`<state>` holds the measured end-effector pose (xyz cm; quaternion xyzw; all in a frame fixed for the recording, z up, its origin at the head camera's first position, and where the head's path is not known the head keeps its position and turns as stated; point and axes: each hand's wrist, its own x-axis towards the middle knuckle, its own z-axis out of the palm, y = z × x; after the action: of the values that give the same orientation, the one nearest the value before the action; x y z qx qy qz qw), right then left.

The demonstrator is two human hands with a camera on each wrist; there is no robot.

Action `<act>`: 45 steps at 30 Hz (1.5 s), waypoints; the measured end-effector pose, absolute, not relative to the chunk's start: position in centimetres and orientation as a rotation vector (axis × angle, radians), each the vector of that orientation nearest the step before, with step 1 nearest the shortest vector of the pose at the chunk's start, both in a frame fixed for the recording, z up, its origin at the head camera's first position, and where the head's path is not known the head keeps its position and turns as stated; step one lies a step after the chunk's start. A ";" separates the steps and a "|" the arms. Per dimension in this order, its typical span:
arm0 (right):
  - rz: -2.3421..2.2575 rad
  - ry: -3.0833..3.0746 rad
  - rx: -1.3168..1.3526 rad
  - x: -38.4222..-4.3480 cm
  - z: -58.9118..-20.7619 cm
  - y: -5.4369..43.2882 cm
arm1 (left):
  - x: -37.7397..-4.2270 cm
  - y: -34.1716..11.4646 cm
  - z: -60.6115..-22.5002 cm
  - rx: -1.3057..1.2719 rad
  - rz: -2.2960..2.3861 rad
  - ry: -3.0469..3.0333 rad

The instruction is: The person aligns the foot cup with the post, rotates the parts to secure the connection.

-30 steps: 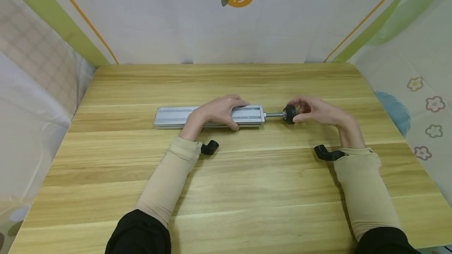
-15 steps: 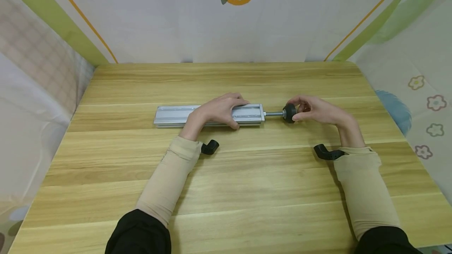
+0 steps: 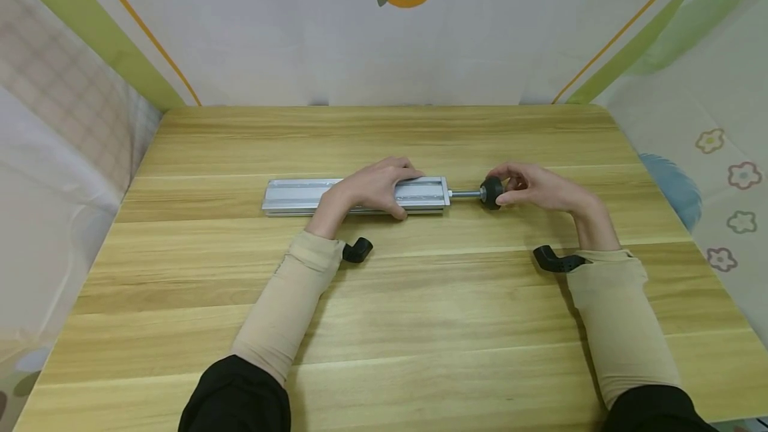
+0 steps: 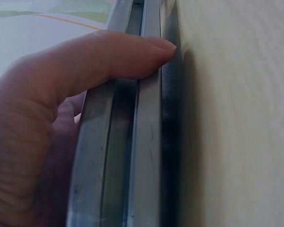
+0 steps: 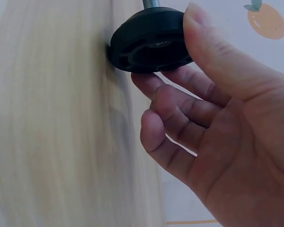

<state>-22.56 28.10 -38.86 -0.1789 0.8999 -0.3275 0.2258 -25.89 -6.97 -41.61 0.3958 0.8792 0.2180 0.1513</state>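
Observation:
A long silver aluminium profile lies lengthwise on the wooden table. My left hand grips it from above near its right part, the thumb along the near side and the fingers over the far side. In the left wrist view the thumb presses across the grooved side of the profile. From the profile's right end plate a threaded rod sticks out, ending in a round black levelling foot. My right hand pinches this foot at its rim between thumb and fingers; its hollow underside faces the palm.
The wooden table extends around the work on every side. Each wrist carries a black camera mount, the left one and the right one, close over the tabletop. A white printed curtain hangs behind the table.
Both hands keep their places on the profile and the foot. The view has shifted very slightly; little else differs.

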 end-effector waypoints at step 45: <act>-1.034 2.641 -0.492 -23.1 -38.7 28.0 | -26.2 -7.1 -41.4 1.095 0.562 2.475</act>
<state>-23.10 27.97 -38.71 -0.1695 0.9096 -0.3560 0.1312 -26.16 -7.12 -41.44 0.3892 0.8794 0.1998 0.1878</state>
